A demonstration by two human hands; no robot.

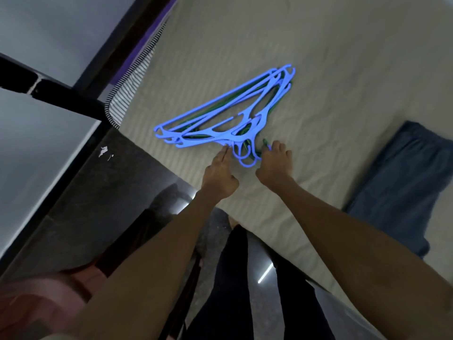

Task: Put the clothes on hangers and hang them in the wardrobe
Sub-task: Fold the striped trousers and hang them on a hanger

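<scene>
While both hands work the hooks of the blue hanger stack (pixel 228 111) on the bed (pixel 343 57), left hand (pixel 221 171) presses flat-fingered, right hand (pixel 275 163) pinches a green hook; next, free one hanger for the blue garment (pixel 402 185) right of it.

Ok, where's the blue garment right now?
In the head view the blue garment lies on the bed at the right edge of the picture, right of the right hand and apart from the hangers.
</scene>
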